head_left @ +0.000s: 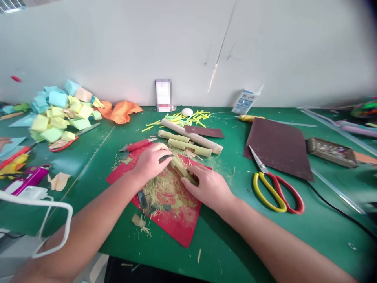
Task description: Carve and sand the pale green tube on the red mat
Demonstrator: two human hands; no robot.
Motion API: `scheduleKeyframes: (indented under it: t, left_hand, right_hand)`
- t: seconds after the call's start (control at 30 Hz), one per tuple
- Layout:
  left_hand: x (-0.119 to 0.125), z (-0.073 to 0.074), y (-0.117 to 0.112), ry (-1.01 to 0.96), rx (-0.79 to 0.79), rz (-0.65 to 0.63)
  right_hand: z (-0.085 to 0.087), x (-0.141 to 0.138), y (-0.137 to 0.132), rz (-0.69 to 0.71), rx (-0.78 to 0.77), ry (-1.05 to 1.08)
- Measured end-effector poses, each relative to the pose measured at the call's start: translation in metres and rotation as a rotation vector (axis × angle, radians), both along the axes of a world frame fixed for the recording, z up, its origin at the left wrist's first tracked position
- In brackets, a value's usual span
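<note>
My right hand (210, 184) is wrapped round the near end of a short bamboo piece (178, 166) with a notch cut in its side. At its far end, my left hand (153, 159) pinches a small dark grey scrap that looks like sandpaper (166, 157) against the bamboo. Both hands are over a red sheet (184, 232) strewn with pale shavings (154, 190) and dark grey scraps (144, 201). Just beyond them lie two cut bamboo pieces (194, 148) and a longer bamboo tube (203, 140). A red-handled knife (138, 145) rests beside my left hand.
Scissors with yellow and red handles (275, 188) lie at right, tips on a brown sheet (279, 145). Behind it is a narrow metal box (332, 152). Folded paper pieces (59, 114) are heaped at left, with orange paper (122, 112). A phone (163, 95) leans against the wall.
</note>
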State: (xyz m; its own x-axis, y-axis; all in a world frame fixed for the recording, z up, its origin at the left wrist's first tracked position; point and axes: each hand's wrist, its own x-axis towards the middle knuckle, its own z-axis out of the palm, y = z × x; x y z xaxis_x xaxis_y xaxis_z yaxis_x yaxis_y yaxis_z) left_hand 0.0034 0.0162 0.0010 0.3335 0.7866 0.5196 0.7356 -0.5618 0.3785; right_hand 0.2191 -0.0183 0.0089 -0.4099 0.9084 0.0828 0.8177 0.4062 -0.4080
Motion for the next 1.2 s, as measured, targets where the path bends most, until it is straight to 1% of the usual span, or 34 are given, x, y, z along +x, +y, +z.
scheduleKeyframes:
  t: [0.33,0.47,0.53,0.63,0.67,0.83,0.97,1.0,1.1,1.13,1.2]
  left_hand:
    - [-0.004,0.002,0.003,0.042,0.006,-0.022]
    - [0.000,0.002,-0.003,0.054,0.027,-0.003]
    - [0.005,0.001,-0.008,0.049,0.045,-0.030]
    - [0.011,-0.001,-0.012,0.069,0.067,-0.130]
    - [0.012,-0.001,-0.012,0.076,0.074,-0.143]
    - [0.011,-0.005,-0.011,0.083,0.118,-0.075]
    - [0.013,-0.006,-0.013,0.114,0.103,-0.167]
    - [0.013,-0.006,-0.013,0.110,0.101,-0.170]
    - [0.012,-0.004,-0.012,0.089,0.121,-0.104]
    - [0.012,-0.004,-0.012,0.093,0.121,-0.108]
    - [0.013,-0.004,-0.013,0.102,0.097,-0.168]
  right_hand:
    - [-0.005,0.001,0.002,0.007,-0.023,0.046]
    - [-0.005,-0.002,0.000,-0.005,-0.008,0.065]
    - [-0.006,-0.003,0.000,-0.015,-0.001,0.079]
    - [-0.007,-0.003,0.000,-0.010,-0.002,0.083]
    - [-0.008,-0.004,0.000,-0.001,-0.004,0.084]
    - [-0.007,-0.005,-0.001,0.002,-0.006,0.104]
    - [-0.008,-0.007,-0.003,0.003,0.004,0.096]
    - [-0.008,-0.007,-0.003,0.002,0.009,0.093]
    - [-0.008,-0.006,-0.004,-0.012,0.014,0.085]
    - [-0.008,-0.006,-0.004,-0.011,0.013,0.087]
    - [-0.008,-0.006,-0.004,-0.005,0.005,0.097]
